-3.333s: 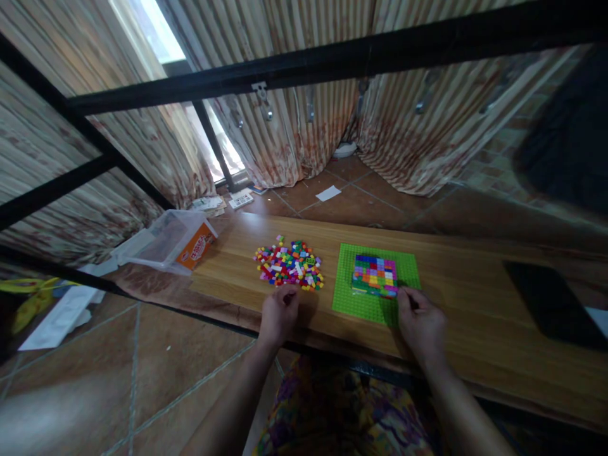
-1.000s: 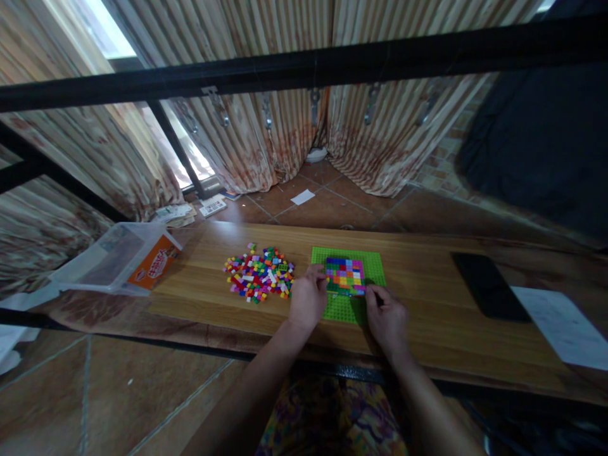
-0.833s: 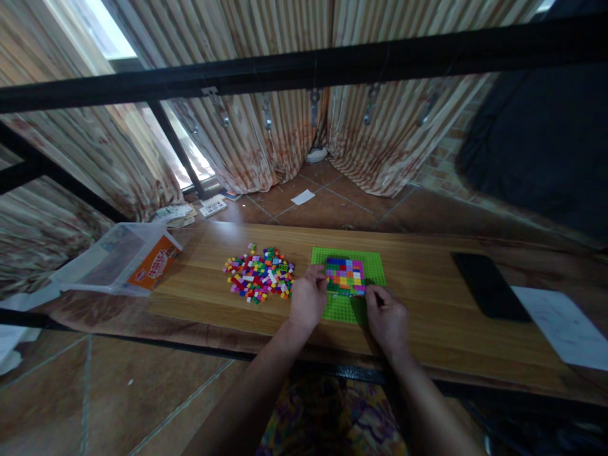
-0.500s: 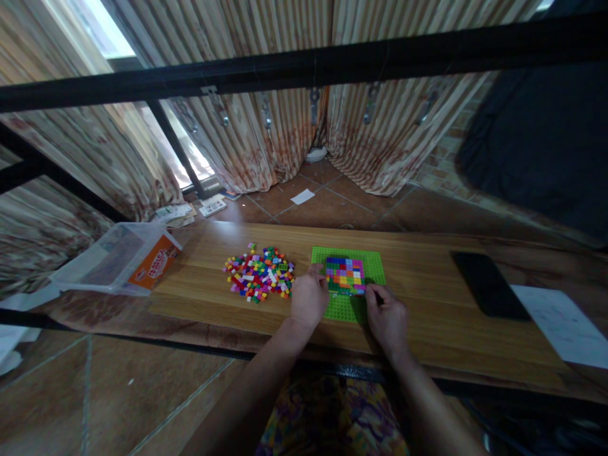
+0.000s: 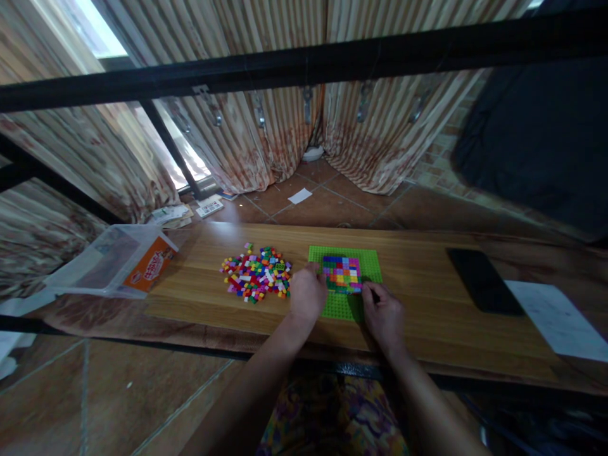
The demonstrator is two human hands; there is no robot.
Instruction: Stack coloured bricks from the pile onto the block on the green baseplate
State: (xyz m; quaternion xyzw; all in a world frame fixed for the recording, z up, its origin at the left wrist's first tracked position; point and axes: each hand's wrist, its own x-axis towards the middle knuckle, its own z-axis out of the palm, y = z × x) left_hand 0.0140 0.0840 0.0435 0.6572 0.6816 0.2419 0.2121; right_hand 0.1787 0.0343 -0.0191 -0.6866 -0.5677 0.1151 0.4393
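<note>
A square block of colourful toy bricks [image 5: 342, 271] sits over the green studded baseplate [image 5: 368, 258], blue along its far side, with pink, orange and white nearer. My left hand [image 5: 308, 294] is closed at the block's left edge, its fingertips partly hidden behind the hand. At the near right corner, my right hand [image 5: 384, 311] pinches the block's edge between thumb and fingers. Left of the baseplate, close to my left hand, lies a pile of loose toy bricks [image 5: 256, 275] in many colours.
Everything rests on a long wooden board [image 5: 418, 278]. A clear plastic box [image 5: 95, 263] with an orange label stands at the far left. On the right are a black phone-like slab [image 5: 484, 282] and a white paper sheet [image 5: 558, 320]. A black bar [image 5: 285, 66] crosses the view above.
The whole view has shifted slightly, so things appear a little further left. Both hands keep their places at the brick block, with no clear movement against it.
</note>
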